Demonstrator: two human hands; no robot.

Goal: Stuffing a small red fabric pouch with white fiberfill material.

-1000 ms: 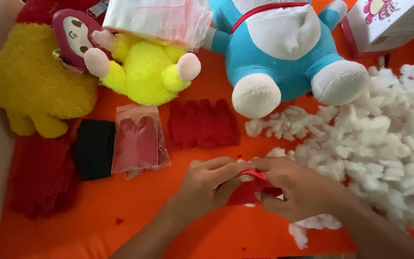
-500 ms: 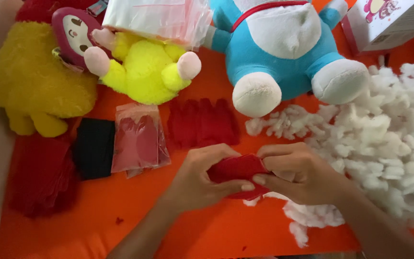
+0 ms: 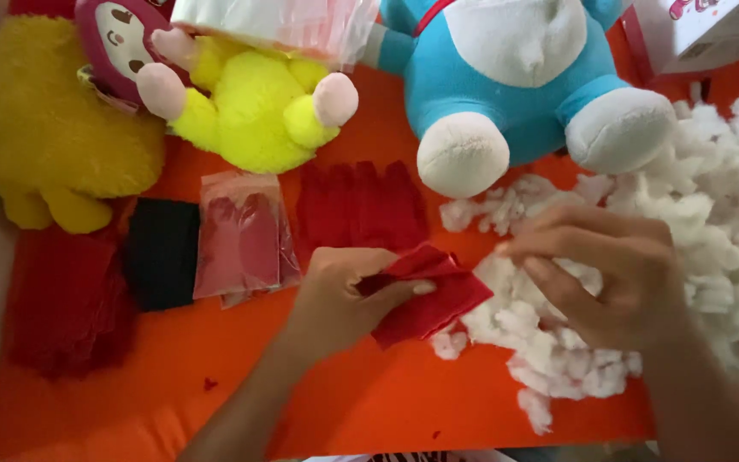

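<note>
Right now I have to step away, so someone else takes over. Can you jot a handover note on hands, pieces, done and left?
Left hand: holds the red fabric piece open, just above the orange cloth.
Right hand: fingers closed on a tuft in the white stuffing pile.
Nearby: more red pieces, a clear bag, black felt, finished plush toys behind.
Done: piece opened.
Left: no stuffing seen in it yet.

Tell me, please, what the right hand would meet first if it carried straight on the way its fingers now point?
The right hand points left and slightly down over the white stuffing; it would probably meet the red felt piece in the left hand first.
</note>
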